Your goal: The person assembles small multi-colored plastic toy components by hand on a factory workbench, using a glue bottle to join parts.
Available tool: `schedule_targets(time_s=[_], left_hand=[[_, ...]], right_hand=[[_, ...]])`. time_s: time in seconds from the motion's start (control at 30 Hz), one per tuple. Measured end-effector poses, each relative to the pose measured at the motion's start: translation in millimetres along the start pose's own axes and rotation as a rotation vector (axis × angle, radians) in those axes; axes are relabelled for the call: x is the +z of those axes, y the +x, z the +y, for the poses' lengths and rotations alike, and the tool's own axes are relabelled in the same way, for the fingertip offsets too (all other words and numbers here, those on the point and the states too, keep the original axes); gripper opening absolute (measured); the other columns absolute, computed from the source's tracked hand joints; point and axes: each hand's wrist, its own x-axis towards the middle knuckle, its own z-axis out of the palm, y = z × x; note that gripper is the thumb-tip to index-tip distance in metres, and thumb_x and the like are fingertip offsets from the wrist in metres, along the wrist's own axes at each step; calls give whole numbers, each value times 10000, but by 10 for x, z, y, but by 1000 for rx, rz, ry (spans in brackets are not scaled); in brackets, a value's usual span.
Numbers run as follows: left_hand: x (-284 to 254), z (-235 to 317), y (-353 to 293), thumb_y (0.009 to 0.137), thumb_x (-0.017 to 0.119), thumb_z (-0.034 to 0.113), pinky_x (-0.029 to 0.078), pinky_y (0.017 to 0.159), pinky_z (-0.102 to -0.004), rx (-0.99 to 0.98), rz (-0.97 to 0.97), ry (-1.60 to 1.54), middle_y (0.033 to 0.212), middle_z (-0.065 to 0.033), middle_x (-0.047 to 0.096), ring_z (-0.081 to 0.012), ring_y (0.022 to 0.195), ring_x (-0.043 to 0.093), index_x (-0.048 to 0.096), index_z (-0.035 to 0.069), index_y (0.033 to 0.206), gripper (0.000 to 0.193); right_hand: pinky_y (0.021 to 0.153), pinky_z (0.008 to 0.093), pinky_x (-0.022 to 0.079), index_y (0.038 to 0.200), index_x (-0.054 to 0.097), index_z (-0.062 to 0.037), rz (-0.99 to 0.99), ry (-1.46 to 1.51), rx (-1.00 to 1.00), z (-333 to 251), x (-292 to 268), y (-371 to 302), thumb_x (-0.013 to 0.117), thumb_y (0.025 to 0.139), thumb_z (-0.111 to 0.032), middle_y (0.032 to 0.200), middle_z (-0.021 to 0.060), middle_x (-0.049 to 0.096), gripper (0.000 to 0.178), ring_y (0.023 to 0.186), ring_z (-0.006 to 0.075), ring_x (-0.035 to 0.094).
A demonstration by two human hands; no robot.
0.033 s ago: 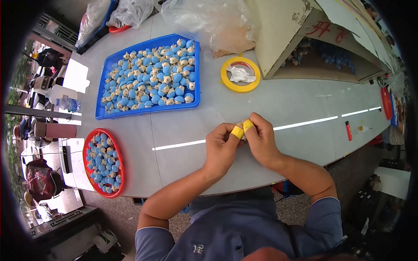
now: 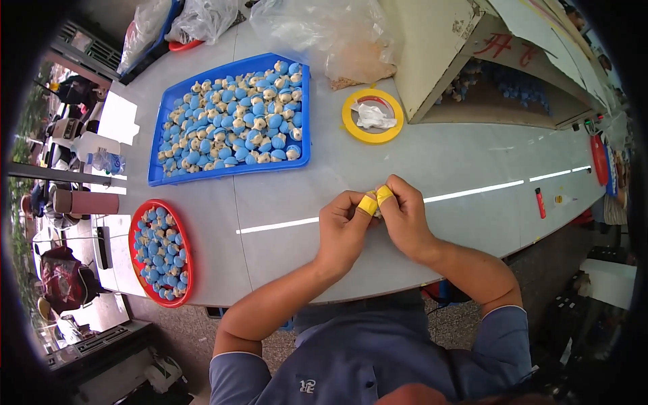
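Grey table [image 2: 439,162]: both hands [image 2: 374,226] unmoved, yellow-taped fingertips [image 2: 368,204] pinching small hidden piece together.

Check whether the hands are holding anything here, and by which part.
Both hands, left hand and right hand, pinch one small pale piece between yellow-taped fingertips. It is almost hidden, so the gripped part cannot be told.

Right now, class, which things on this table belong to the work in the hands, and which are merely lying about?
In use: left hand and right hand pinching a small piece together; blue tray of blue-and-cream pieces; red round tray of blue pieces.

Lying about: yellow tape roll, clear plastic bag, red lighter, cardboard box.
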Motion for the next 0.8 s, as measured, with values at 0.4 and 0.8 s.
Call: schedule_targets(time_s=[0.4, 0.8], left_hand=[[-47, 0, 176, 950, 581, 144, 527, 858, -310, 94, 88, -60, 1056, -93, 634, -162, 933, 637, 567, -24, 1104, 228], [-134, 140, 160, 916, 607, 69, 528, 875, -321, 32, -45, -130, 1077, -104, 633, -176, 960, 634, 569, -36, 1136, 247]], right_hand=[[546, 207, 388, 1070, 517, -14, -64, 33, -3, -67, -52, 73, 490, 974, -94, 749, -14, 539, 128, 637, 24, 449], [538, 208, 426, 1023, 537, -10, -152, 153, 155, -156, -223, 152, 486, 944, -55, 811, 22, 583, 104, 604, 57, 497]])
